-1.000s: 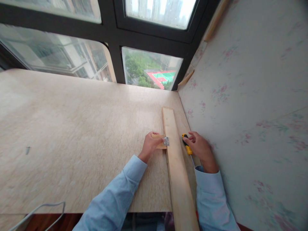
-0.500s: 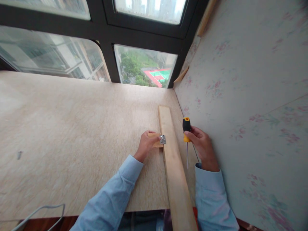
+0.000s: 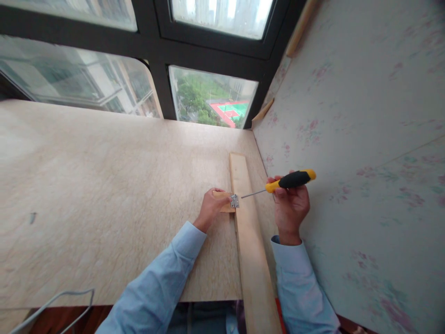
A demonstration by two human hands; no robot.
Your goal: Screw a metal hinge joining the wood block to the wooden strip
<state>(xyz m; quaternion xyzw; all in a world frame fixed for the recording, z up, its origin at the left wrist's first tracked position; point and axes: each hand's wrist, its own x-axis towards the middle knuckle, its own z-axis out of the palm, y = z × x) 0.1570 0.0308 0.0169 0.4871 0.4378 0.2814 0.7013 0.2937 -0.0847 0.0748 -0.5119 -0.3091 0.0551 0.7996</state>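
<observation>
A long wooden board [image 3: 248, 236] lies lengthwise on the counter, its near end past the front edge. Against its left side sits a small wooden block [image 3: 227, 208], gripped between the thumb and fingers of my left hand [image 3: 209, 208]. A small metal hinge [image 3: 234, 201] spans the joint of block and board, close to my left thumb tip. My right hand [image 3: 291, 208] is closed on the yellow and black handle of a screwdriver [image 3: 295, 179]. The screwdriver points left, its tip over the board just right of the hinge and seemingly apart from it.
The marble-patterned counter [image 3: 121, 185] stretches left to a dark-framed window [image 3: 149, 60]. A flowered wall [image 3: 365, 139] rises close beside my right arm. A small grey object [image 3: 32, 217] lies far left on the counter. A pale cable [image 3: 66, 293] loops over the front left edge.
My right hand has turned the screwdriver from pointing down to pointing left, bringing its tip over the board near the hinge. My left hand keeps its hold on the block.
</observation>
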